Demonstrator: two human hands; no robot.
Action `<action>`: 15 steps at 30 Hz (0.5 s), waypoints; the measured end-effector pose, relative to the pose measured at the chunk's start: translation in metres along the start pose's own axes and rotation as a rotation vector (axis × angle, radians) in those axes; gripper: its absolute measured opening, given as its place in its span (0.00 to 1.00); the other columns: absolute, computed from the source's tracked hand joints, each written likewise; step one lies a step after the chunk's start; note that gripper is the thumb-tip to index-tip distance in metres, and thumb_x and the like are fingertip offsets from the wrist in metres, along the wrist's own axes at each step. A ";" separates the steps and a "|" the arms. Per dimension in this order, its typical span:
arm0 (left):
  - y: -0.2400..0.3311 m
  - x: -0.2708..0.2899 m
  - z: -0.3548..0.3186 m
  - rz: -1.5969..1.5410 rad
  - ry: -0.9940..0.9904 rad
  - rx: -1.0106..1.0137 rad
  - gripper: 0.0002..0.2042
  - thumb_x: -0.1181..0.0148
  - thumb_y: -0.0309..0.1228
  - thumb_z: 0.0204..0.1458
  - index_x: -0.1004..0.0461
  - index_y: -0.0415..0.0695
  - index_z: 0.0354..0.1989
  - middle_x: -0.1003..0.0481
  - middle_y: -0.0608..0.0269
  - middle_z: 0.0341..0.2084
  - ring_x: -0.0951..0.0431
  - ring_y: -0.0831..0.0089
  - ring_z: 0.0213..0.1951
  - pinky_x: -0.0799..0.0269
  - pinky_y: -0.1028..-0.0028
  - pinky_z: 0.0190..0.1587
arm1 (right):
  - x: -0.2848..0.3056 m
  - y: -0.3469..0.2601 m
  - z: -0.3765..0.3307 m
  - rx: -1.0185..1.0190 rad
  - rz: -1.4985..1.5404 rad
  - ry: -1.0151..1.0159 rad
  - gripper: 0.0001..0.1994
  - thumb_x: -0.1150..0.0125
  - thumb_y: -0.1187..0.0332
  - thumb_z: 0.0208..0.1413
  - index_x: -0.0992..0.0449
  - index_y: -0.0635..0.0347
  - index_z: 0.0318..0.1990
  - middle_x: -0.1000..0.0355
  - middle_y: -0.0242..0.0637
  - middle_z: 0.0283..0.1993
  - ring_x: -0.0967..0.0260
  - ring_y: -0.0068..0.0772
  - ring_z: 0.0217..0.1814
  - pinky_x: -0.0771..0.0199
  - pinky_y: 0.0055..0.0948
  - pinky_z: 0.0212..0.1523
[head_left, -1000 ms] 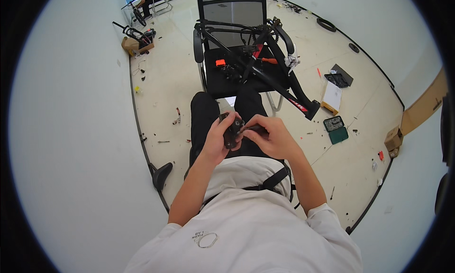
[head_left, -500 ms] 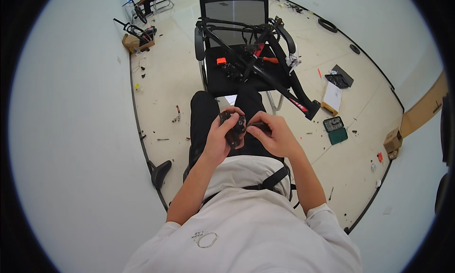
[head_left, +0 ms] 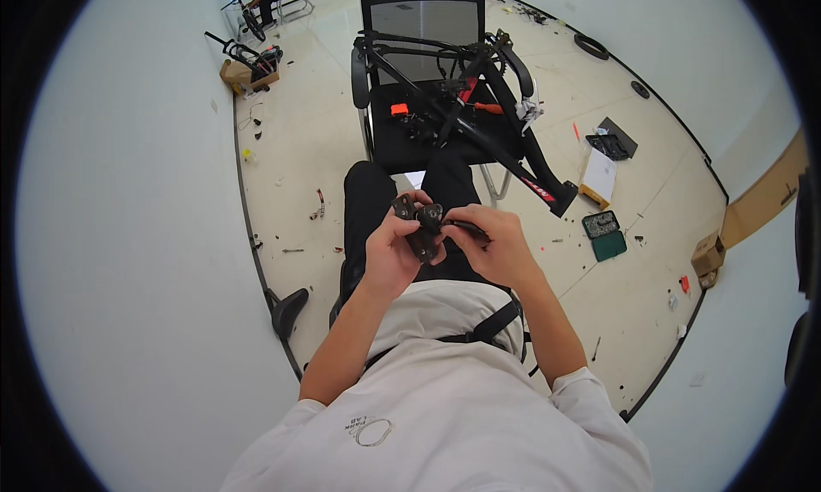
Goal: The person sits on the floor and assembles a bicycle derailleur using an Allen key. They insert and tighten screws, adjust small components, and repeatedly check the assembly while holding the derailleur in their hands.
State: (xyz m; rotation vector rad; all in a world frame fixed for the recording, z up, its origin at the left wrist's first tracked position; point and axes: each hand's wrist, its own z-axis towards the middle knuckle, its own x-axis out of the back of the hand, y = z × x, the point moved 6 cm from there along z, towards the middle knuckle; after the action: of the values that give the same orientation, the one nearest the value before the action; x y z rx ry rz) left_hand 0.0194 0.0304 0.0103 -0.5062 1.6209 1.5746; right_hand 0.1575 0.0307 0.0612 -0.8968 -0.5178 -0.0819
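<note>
Above my lap, my left hand point(head_left: 392, 246) is closed around a black bike part point(head_left: 420, 235), a blocky piece with what look like small bolts; its exact kind is unclear. My right hand point(head_left: 492, 242) pinches a slim dark tool point(head_left: 469, 227), whose near end meets the right side of that part. Much of the tool is hidden by my fingers. Beyond my knees, a black bicycle frame point(head_left: 492, 140) with red marks lies across a black office chair point(head_left: 389, 150). On the seat are an orange item point(head_left: 399, 110) and an orange-handled tool point(head_left: 487, 108).
An open green case point(head_left: 609, 245) of small parts lies on the floor to the right, below a white box point(head_left: 600, 176). A bicycle saddle point(head_left: 291, 312) rests by the left wall. Farther off are a cardboard box point(head_left: 256, 83) and a tyre point(head_left: 591, 47).
My left hand has turned the black part slightly, so more of it shows. My right hand with the tool has shifted only a little and stays against it.
</note>
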 end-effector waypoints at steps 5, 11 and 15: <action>0.001 0.004 0.001 0.111 0.069 -0.048 0.15 0.53 0.30 0.51 0.37 0.45 0.48 0.31 0.60 0.34 0.28 0.68 0.34 0.33 0.67 0.28 | 0.001 0.000 0.001 -0.009 0.027 -0.007 0.06 0.36 0.74 0.54 0.23 0.68 0.36 0.27 0.40 0.28 0.32 0.29 0.21 0.34 0.25 0.23; 0.001 0.000 -0.002 0.274 0.083 -0.131 0.17 0.50 0.28 0.50 0.40 0.47 0.49 0.33 0.62 0.37 0.29 0.73 0.35 0.31 0.71 0.30 | 0.000 0.001 0.002 -0.058 -0.011 -0.048 0.07 0.37 0.71 0.57 0.24 0.68 0.33 0.29 0.39 0.21 0.34 0.27 0.18 0.36 0.24 0.21; -0.005 0.002 -0.002 0.283 0.066 -0.161 0.19 0.49 0.29 0.49 0.40 0.47 0.50 0.33 0.62 0.37 0.29 0.72 0.37 0.30 0.71 0.31 | -0.008 0.015 -0.002 -0.132 0.050 -0.017 0.11 0.40 0.68 0.60 0.26 0.67 0.29 0.34 0.37 0.16 0.42 0.22 0.16 0.43 0.24 0.19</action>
State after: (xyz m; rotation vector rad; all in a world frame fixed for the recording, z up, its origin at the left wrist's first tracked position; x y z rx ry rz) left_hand 0.0215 0.0287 0.0056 -0.4310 1.6797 1.9275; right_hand 0.1549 0.0375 0.0458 -1.0394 -0.5099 -0.0631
